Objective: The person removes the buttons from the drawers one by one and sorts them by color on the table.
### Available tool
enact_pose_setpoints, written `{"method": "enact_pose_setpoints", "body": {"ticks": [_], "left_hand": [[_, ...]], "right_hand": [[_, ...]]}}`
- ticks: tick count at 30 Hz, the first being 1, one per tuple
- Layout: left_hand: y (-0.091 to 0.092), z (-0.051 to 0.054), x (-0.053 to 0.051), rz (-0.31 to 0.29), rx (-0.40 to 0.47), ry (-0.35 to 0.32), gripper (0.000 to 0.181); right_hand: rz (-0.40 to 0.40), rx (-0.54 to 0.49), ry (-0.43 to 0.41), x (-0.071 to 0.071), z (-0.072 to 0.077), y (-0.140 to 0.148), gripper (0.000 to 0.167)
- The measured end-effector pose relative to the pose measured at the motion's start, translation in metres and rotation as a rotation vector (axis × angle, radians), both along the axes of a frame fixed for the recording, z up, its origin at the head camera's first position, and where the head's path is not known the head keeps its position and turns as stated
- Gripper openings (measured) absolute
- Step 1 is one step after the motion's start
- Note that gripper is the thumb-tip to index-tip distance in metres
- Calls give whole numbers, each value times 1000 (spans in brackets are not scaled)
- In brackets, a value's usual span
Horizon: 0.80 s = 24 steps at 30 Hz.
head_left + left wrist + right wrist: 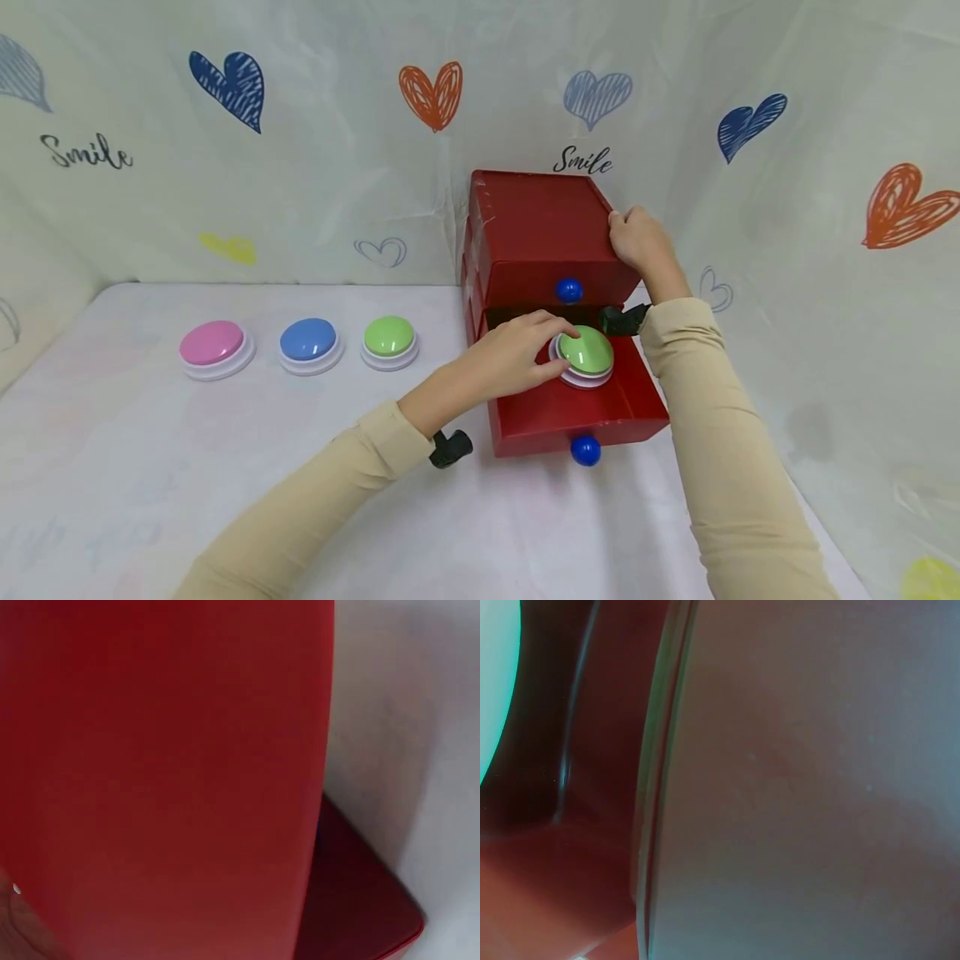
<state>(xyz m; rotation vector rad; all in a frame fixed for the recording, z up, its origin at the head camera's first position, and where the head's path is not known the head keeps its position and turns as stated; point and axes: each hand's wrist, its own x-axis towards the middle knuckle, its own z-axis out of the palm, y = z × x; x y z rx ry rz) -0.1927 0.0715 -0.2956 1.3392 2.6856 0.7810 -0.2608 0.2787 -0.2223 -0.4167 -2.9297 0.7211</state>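
While right hand (645,242) grips red boxy cabinet (540,212) at right edge, round green-domed, white-based button (588,354) sits in red pulled-out drawer (540,417), just right of nearer left hand (513,354); can't tell if that one's pinching tbh.

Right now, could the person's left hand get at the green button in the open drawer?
Yes, it seems so: the drawer is pulled out, leaving the green button in it uncovered overhead, and the left hand is right there, thumb and index finger over the button's left side.
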Motion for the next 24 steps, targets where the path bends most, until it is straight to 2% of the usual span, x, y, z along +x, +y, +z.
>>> {"method": "enact_pose_setpoints", "body": {"ticks": [8,14,24], "left_hand": [[11,-9,-12,-37,-117,-40,53],[18,-13,-16,-54,-182,-12,55],[30,-15,-21,-59,-254,-16,62]], "right_hand": [[3,11,7,-1,1,-1,54],[0,7,11,0,1,-1,54],[-1,5,10,0,0,0,54]]}}
